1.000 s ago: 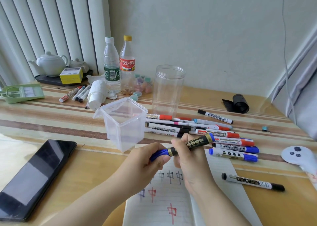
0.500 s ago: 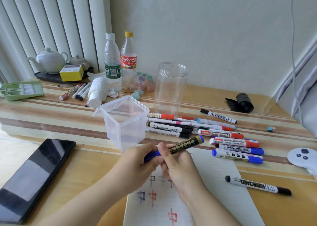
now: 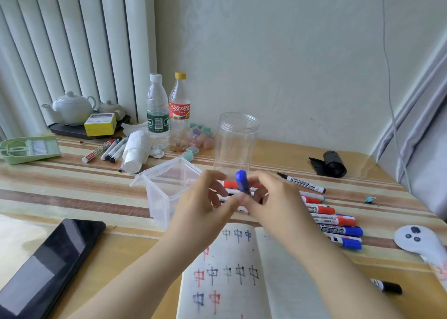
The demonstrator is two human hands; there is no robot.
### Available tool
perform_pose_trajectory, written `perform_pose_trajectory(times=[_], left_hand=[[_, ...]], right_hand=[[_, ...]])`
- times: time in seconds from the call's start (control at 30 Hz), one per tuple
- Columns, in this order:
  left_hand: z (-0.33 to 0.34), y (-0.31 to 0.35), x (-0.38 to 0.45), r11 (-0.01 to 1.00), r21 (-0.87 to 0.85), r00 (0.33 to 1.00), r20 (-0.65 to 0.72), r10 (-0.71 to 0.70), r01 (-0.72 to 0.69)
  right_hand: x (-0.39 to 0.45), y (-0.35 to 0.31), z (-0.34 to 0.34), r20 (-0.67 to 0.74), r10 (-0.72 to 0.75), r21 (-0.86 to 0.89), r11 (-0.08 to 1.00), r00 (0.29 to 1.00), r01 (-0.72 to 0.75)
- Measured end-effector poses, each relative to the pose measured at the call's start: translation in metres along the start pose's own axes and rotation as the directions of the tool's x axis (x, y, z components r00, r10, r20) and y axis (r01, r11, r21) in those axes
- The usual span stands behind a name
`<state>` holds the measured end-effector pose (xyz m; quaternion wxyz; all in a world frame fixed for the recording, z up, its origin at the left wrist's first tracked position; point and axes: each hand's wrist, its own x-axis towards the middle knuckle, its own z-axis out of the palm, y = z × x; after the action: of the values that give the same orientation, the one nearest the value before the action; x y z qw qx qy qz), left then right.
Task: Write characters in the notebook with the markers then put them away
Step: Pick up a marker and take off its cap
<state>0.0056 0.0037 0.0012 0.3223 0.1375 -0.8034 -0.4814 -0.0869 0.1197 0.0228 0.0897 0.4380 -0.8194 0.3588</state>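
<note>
Marker [image 3: 242,182] barrel behind blurred hands [image 3: 244,202]

Blue-capped marker [image 3: 242,182]: upright, cap end up, above the notebook's far edge. Notebook [image 3: 278,282]: open, flat, lined pages; left page bears rows of one repeated character in blue, black and red. Loose markers [image 3: 338,224]: red-, blue- and black-capped, lying flat beyond and right of the notebook.

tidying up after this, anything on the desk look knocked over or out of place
Mostly clutter: the loose pile of red, blue and black markers lies scattered on the striped tablecloth, the white paper roll lies on its side, and nothing looks spilled.
</note>
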Motion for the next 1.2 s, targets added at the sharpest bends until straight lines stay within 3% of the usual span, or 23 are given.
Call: perform_pose_trajectory(times=[0.07, 0.17, 0.3, 0.53, 0.8, 1.0, 1.1, 1.2], left_hand=[[0.001, 0.000, 0.007, 0.988, 0.102, 0.992, -0.024, 0.123, -0.120], [0.004, -0.002, 0.019, 0.929, 0.241, 0.959, 0.032, 0.282, -0.282], [0.011, -0.013, 0.029, 0.813, 0.444, 0.926, 0.169, 0.338, -0.377], [0.021, -0.029, 0.027, 0.671, 0.616, 0.907, 0.211, 0.364, -0.413], [0.022, -0.040, 0.022, 0.695, 0.595, 0.914, 0.225, 0.338, -0.404], [0.020, -0.050, 0.015, 0.670, 0.611, 0.906, 0.252, 0.341, -0.422], [0.018, -0.057, 0.009, 0.669, 0.622, 0.913, 0.258, 0.317, -0.408], [0.017, -0.062, 0.004, 0.683, 0.610, 0.915, 0.256, 0.312, -0.403]], right_hand=[[0.026, -0.002, -0.022, -0.150, 0.082, 0.131, 0.989, 0.985, -0.062], [0.074, -0.007, -0.052, -0.345, 0.077, 0.196, 0.980, 0.935, -0.009], [0.130, -0.011, -0.069, -0.412, 0.017, 0.215, 0.973, 0.911, 0.080], [0.163, 0.015, -0.017, -0.163, 0.050, 0.160, 0.987, 0.985, -0.024], [0.153, 0.036, 0.003, -0.049, 0.112, 0.023, 0.994, 0.992, -0.111], [0.126, 0.026, -0.004, -0.206, -0.060, 0.045, 0.996, 0.977, 0.071], [0.088, 0.029, 0.008, -0.010, -0.130, -0.009, 0.991, 0.991, 0.130], [0.063, 0.050, 0.042, 0.265, -0.047, -0.251, 0.961, 0.963, 0.116]])
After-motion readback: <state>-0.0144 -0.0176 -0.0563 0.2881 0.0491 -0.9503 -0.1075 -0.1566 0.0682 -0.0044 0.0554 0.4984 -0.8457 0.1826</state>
